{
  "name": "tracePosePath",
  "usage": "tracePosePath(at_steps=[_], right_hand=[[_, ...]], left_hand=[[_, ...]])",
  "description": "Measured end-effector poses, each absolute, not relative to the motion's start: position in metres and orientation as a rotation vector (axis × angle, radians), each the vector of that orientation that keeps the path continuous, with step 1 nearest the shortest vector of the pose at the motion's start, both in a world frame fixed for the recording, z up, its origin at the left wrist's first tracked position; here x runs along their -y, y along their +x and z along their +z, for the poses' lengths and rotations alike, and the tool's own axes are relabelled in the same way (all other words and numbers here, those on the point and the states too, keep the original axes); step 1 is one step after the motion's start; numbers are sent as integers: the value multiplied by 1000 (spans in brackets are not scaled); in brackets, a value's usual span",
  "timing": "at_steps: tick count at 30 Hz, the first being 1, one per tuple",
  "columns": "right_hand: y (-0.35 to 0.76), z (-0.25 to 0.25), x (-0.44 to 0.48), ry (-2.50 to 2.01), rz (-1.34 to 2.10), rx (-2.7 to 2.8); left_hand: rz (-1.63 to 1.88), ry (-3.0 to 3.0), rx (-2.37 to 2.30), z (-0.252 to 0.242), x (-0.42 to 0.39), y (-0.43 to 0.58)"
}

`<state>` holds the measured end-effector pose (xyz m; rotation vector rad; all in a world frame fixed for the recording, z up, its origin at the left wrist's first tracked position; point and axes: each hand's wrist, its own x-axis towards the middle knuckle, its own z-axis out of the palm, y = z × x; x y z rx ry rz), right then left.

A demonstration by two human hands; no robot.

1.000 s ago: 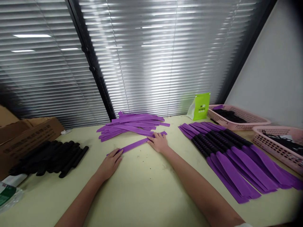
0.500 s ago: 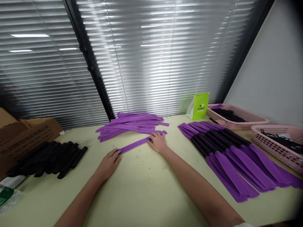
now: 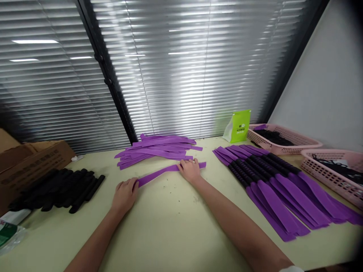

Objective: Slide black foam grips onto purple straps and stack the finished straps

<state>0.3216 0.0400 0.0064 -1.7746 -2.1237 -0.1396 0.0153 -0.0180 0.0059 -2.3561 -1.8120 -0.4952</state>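
A single purple strap point(image 3: 159, 173) lies flat on the pale green table point(image 3: 170, 226), in front of a loose pile of purple straps point(image 3: 155, 150). My left hand point(image 3: 124, 194) grips the strap's near left end with curled fingers. My right hand point(image 3: 189, 170) presses on the strap near its far right end, whose tip sticks out past my fingers. A row of purple straps fitted with black sleeves point(image 3: 269, 177) lies to the right of my right arm.
A heap of black sleeves point(image 3: 59, 189) lies at the left, beside a cardboard box point(image 3: 31, 166). Two pink baskets point(image 3: 283, 139) point(image 3: 334, 170) and a green pouch point(image 3: 240, 126) stand at the right. Window blinds run along the table's far edge.
My left hand curled around the strap's left end and drew back toward me. The strap slid right, so its far tip now shows past my right hand.
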Motion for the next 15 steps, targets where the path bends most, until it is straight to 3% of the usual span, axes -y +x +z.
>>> tracePosePath(at_steps=[15], right_hand=[[326, -1, -45, -1750, -62, 2117]], left_hand=[[-316, -1989, 2095, -3, 23, 20]])
